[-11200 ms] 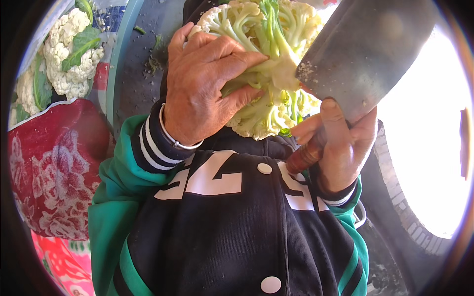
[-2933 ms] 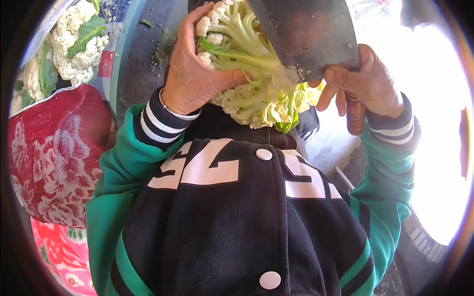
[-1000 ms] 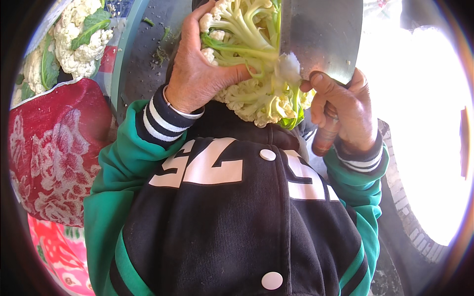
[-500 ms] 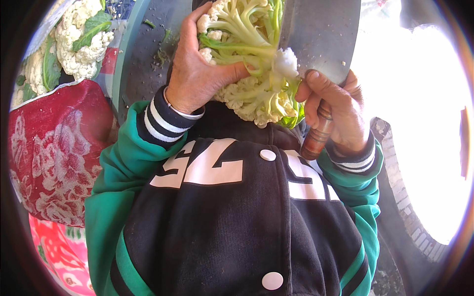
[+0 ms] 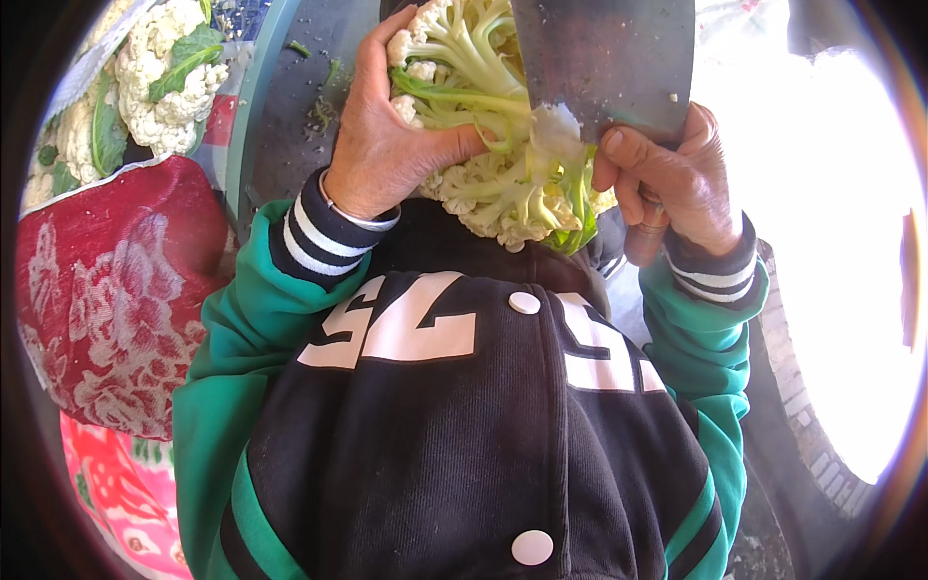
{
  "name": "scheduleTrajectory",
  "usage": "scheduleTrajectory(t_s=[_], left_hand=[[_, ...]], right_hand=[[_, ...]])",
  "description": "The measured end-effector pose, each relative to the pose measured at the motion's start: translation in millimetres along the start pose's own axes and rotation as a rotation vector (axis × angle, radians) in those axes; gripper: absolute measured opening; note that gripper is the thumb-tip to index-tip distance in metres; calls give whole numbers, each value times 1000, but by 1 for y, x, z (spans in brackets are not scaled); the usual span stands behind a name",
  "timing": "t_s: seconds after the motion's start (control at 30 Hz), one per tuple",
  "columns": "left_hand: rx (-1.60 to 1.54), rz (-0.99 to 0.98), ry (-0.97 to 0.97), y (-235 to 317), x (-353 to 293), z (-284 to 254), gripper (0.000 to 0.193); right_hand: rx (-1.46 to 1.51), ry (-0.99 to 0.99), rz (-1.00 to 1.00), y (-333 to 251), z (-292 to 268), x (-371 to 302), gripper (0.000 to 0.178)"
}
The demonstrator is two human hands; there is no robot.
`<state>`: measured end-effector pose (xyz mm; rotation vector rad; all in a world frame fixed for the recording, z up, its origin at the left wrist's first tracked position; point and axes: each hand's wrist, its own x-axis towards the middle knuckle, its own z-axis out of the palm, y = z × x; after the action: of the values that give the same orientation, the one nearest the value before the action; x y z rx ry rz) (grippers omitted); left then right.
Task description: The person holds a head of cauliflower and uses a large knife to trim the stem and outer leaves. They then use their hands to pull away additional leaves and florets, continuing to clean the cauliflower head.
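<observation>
- At far left, white cauliflower heads with green leaves (image 5: pixel 159 97) lie beside a dark red, flower-patterned cloth (image 5: pixel 116 290).
- The left hand (image 5: pixel 372 145) holds, as before, the pale cream cauliflower (image 5: pixel 483 193) before the chest.
- The broad grey metal cleaver (image 5: pixel 614 72) has just shifted leftward, overlapping the pale stem (image 5: pixel 553 133); trimming seems still in progress.
- The right hand (image 5: pixel 677 174) is closed around the cleaver's handle.

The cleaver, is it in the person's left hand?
No, the right hand grips the cleaver while the left hand holds a cauliflower.
</observation>
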<state>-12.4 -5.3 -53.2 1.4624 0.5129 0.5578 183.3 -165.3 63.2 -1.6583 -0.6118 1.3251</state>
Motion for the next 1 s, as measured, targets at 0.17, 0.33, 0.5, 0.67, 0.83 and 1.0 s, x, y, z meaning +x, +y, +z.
scheduleTrajectory(t_s=[0.17,0.33,0.5,0.67,0.83,1.0], left_hand=[[-31,-37,12,6,0,3,108],[2,-35,26,5,-1,3,106],[75,-36,25,9,0,2,106],[71,19,18,10,1,4,112],[585,335,75,26,1,-2,100],[583,638,-66,53,14,-2,48]], right_hand=[[38,-29,-20,2,-1,1,10],[172,17,46,8,5,-4,14],[334,88,99,7,16,-9,15],[409,209,-3,14,11,-14,16],[474,358,-138,23,-1,-3,17],[592,420,-188,40,0,5,17]])
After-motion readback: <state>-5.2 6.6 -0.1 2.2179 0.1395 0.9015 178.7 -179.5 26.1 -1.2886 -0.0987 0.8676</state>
